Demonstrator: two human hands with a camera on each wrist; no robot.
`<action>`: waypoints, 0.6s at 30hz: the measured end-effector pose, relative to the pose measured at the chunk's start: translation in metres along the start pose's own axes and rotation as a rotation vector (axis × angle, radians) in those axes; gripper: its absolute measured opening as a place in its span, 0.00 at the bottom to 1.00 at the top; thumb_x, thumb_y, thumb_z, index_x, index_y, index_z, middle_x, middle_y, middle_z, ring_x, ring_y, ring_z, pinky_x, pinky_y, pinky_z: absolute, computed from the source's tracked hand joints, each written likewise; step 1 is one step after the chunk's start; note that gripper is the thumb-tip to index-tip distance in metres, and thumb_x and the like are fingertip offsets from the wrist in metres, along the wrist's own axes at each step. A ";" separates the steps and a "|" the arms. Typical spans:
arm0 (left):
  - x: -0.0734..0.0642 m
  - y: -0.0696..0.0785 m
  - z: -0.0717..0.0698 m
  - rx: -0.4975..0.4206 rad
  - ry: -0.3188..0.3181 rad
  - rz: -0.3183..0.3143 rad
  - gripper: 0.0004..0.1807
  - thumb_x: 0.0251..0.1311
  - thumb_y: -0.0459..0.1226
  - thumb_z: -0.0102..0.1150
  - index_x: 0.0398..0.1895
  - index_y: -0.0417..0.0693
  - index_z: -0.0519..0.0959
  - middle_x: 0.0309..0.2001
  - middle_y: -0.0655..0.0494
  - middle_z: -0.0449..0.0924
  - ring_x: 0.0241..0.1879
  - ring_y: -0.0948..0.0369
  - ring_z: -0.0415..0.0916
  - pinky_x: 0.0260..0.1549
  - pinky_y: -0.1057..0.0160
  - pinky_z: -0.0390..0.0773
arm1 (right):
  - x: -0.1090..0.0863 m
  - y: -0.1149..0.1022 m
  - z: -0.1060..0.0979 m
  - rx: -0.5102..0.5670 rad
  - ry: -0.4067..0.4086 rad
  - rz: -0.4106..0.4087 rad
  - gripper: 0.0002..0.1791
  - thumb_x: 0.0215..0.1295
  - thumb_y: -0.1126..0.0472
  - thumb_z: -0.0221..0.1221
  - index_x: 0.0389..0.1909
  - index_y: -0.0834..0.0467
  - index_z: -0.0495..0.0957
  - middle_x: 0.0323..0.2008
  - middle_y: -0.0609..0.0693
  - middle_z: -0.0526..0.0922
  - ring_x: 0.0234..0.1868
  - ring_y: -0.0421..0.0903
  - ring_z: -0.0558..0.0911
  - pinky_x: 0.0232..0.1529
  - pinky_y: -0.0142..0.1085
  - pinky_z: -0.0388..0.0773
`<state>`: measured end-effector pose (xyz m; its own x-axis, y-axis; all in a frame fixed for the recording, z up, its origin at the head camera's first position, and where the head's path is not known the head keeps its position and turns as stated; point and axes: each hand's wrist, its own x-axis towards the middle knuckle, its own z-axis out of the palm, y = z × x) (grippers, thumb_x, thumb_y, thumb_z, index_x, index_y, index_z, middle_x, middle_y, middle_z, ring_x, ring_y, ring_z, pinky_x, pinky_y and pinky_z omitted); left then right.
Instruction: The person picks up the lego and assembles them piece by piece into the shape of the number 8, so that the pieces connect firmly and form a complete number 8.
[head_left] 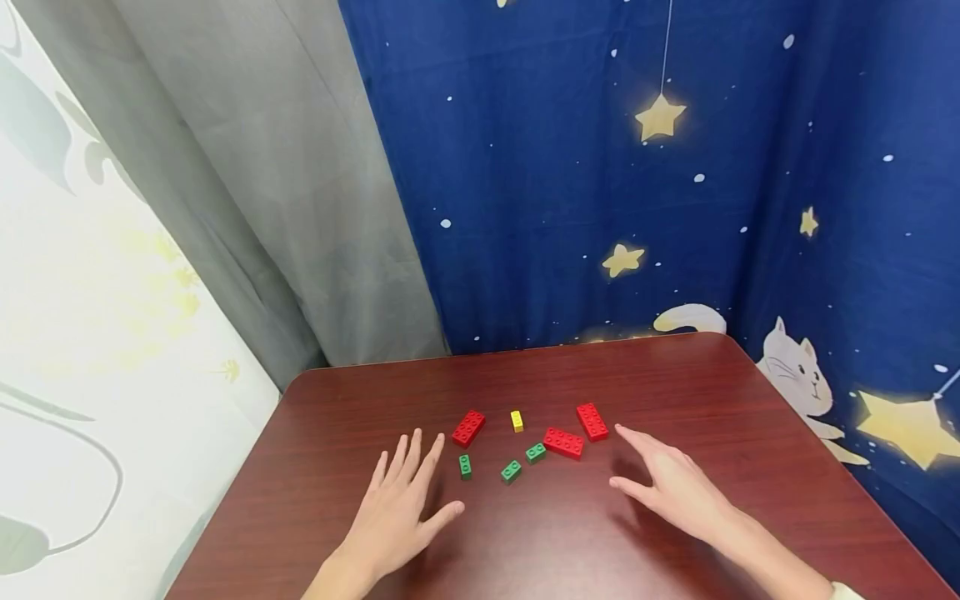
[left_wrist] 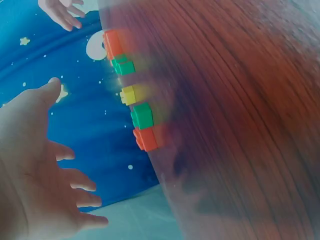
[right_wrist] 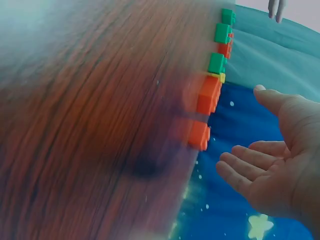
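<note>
Several toy bricks lie scattered on a dark wooden table. The red ones are a left brick, a middle brick and a right brick. Smaller green bricks lie nearer me: one at the left, one in the centre and one beside the middle red brick. A small yellow brick sits behind them. My left hand hovers above the table left of the bricks, fingers spread, holding nothing. To the right, my right hand is held above the table, fingers extended, also holding nothing.
The table has rounded far corners. Behind it hang a blue curtain with stars and a grey curtain. A pale patterned panel stands along the left side.
</note>
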<state>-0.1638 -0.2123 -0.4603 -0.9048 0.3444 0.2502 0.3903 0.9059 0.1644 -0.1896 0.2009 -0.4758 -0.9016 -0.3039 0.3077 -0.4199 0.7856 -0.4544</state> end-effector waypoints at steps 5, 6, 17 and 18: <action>0.007 0.004 0.005 -0.015 -0.015 0.042 0.51 0.70 0.62 0.63 0.86 0.49 0.55 0.81 0.35 0.56 0.81 0.39 0.53 0.76 0.36 0.55 | 0.013 -0.003 0.014 0.052 -0.003 -0.035 0.37 0.61 0.54 0.78 0.67 0.65 0.78 0.61 0.60 0.84 0.60 0.59 0.85 0.57 0.57 0.81; 0.009 0.005 0.006 -0.018 -0.018 0.054 0.51 0.70 0.60 0.63 0.86 0.48 0.55 0.81 0.36 0.57 0.80 0.39 0.54 0.76 0.37 0.56 | 0.016 -0.003 0.016 0.067 -0.004 -0.042 0.36 0.61 0.55 0.78 0.66 0.65 0.79 0.60 0.60 0.85 0.59 0.59 0.85 0.56 0.57 0.82; 0.028 0.022 0.025 -0.086 -0.070 0.158 0.46 0.74 0.49 0.65 0.84 0.38 0.55 0.83 0.41 0.56 0.80 0.45 0.56 0.74 0.45 0.63 | 0.043 -0.004 0.043 0.144 -0.037 0.026 0.32 0.62 0.59 0.77 0.65 0.67 0.80 0.57 0.62 0.86 0.51 0.56 0.89 0.52 0.52 0.85; 0.030 0.024 0.027 -0.092 -0.074 0.163 0.45 0.75 0.48 0.64 0.84 0.38 0.56 0.82 0.41 0.56 0.80 0.45 0.56 0.74 0.46 0.64 | 0.045 -0.004 0.045 0.145 -0.033 0.032 0.32 0.62 0.60 0.77 0.64 0.67 0.80 0.56 0.62 0.87 0.50 0.56 0.89 0.52 0.52 0.85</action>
<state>-0.1863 -0.1736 -0.4748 -0.8369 0.5052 0.2105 0.5438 0.8113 0.2146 -0.2328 0.1599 -0.4978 -0.9169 -0.2989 0.2646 -0.3990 0.7097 -0.5807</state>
